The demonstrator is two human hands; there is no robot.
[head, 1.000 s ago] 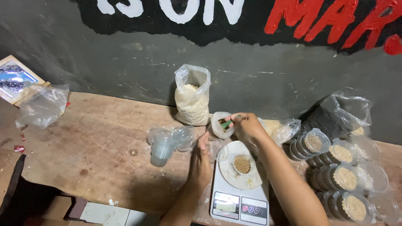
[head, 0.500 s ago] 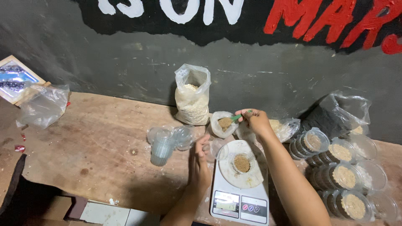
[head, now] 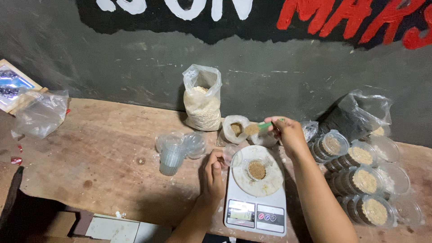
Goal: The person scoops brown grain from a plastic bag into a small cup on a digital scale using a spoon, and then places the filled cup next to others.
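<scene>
Right hand (head: pixel 288 134) grips a green spoon (head: pixel 263 126) loaded with brown powder, held above the small open bag (head: pixel 237 128) just behind the white kitchen scale (head: pixel 256 198). Small clear cup (head: pixel 257 169) of brown powder sits centred on the scale plate. Left hand (head: pixel 213 173) rests on the wooden table (head: pixel 99 153), fingers loosely curled beside the scale, touching a clear lid (head: pixel 230 155). Stack of empty cups (head: pixel 171 158) lies left; filled lidded cups (head: pixel 364 182) stand right.

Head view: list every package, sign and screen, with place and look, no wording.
Painted sign: on the dark wall, big white and red letters.
Scale screen: front of the white scale, small greyish rectangle.
Grain bag: against the wall, clear, upright, pale filling.
Clear bag: far left, crumpled.
Printed package: left edge, flat, bluish.
</scene>
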